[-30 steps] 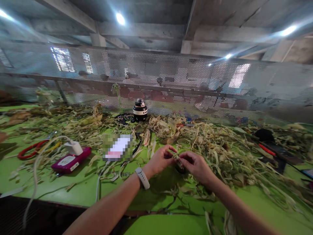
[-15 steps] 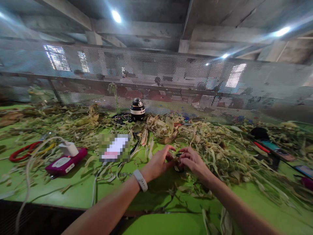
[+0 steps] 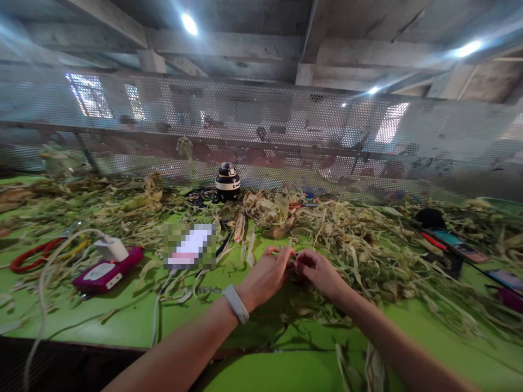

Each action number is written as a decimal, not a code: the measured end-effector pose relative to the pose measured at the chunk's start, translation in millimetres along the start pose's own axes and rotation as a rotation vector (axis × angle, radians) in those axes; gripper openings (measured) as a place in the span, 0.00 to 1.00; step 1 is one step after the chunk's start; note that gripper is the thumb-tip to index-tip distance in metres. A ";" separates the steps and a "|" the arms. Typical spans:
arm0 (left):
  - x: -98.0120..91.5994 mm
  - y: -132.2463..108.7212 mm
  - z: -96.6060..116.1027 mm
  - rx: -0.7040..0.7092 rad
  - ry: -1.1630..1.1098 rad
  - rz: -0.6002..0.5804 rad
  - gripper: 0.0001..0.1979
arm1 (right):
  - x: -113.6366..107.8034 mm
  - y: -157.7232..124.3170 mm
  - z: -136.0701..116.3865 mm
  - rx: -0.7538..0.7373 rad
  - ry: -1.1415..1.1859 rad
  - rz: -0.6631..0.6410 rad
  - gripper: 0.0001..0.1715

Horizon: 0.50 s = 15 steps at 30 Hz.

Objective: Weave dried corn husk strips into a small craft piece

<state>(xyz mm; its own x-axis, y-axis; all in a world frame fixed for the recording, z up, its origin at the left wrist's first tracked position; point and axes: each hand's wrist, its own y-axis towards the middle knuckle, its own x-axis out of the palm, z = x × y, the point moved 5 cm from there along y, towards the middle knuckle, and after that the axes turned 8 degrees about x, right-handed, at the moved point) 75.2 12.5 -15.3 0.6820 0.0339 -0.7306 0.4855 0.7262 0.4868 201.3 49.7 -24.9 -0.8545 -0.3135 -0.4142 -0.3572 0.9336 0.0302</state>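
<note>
So, both hands are meeting in the middle here, low over a green bench (image 3: 429,340). The left hand (image 3: 267,276), the one with a pale wristband (image 3: 236,304) on it, has its fingers curled in, and the tips come right up to the right hand (image 3: 322,272), whose thumb and fingers are bent in too. Can't honestly tell if either one is gripping anything, since the fingers cover that spot and whatever's there is tiny.

The dried leaves (image 3: 368,256) are pretty much everywhere: big tangled heap just beyond the hands and off to the right, more strewn over the left side, plus some loose strips under the wrists.

Left of the hands there's a pixelated flat thing (image 3: 192,245) with a bright face, then a magenta power strip (image 3: 126,265) with a white charger (image 3: 112,249) plugged in and a red loop-handled tool (image 3: 35,256) just beside it. Black jar (image 3: 227,188) with a white band stands at the back, near a perforated panel (image 3: 253,117).
</note>
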 end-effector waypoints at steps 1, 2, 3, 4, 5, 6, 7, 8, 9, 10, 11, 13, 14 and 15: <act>-0.3 0.2 -1.0 -0.023 -0.036 0.011 0.18 | -3.3 -1.1 -3.2 -0.044 -0.053 0.065 0.05; -0.5 0.4 -2.9 -0.063 -0.093 0.022 0.17 | -6.6 -2.4 -6.4 -0.085 -0.097 0.134 0.05; -0.5 0.5 -5.5 -0.115 -0.169 0.035 0.17 | -9.4 -3.6 -9.1 -0.116 -0.124 0.191 0.06; -0.3 0.6 -8.3 -0.171 -0.261 0.048 0.19 | -11.4 -4.6 -11.0 -0.135 -0.130 0.227 0.07; 0.3 0.9 -10.7 -0.219 -0.352 0.056 0.20 | -12.5 -5.1 -12.0 -0.141 -0.116 0.243 0.09; 1.2 1.4 -12.3 -0.249 -0.434 0.052 0.20 | -13.0 -5.2 -12.6 -0.142 -0.089 0.244 0.10; 2.3 2.2 -13.0 -0.258 -0.503 0.038 0.19 | -13.2 -5.1 -12.8 -0.139 -0.059 0.238 0.10; 3.7 3.1 -12.8 -0.251 -0.561 0.014 0.17 | -13.3 -4.9 -12.9 -0.134 -0.029 0.230 0.11; 5.4 3.9 -12.2 -0.236 -0.610 -0.019 0.15 | -13.3 -4.7 -13.1 -0.130 -0.005 0.222 0.11; 7.3 4.4 -11.1 -0.217 -0.654 -0.057 0.14 | -13.4 -4.5 -13.3 -0.126 0.016 0.218 0.11; 9.3 4.6 -9.7 -0.199 -0.689 -0.096 0.14 | -13.6 -4.4 -13.8 -0.125 0.033 0.217 0.11; 12.9 4.1 -5.7 -0.168 -0.728 -0.179 0.14 | -13.8 -4.4 -14.9 -0.126 0.067 0.216 0.11; 14.2 3.5 -3.1 -0.155 -0.735 -0.222 0.14 | -13.7 -4.5 -15.3 -0.126 0.090 0.213 0.12; 15.1 2.7 -0.4 -0.148 -0.734 -0.261 0.14 | -13.6 -4.7 -15.6 -0.126 0.112 0.212 0.12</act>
<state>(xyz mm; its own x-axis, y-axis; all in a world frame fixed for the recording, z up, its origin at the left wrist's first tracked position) 86.5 15.2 -25.2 0.7678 -0.5741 -0.2844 0.6366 0.7339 0.2370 208.7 46.9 -5.2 -0.9491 -0.1373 -0.2836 -0.2041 0.9536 0.2214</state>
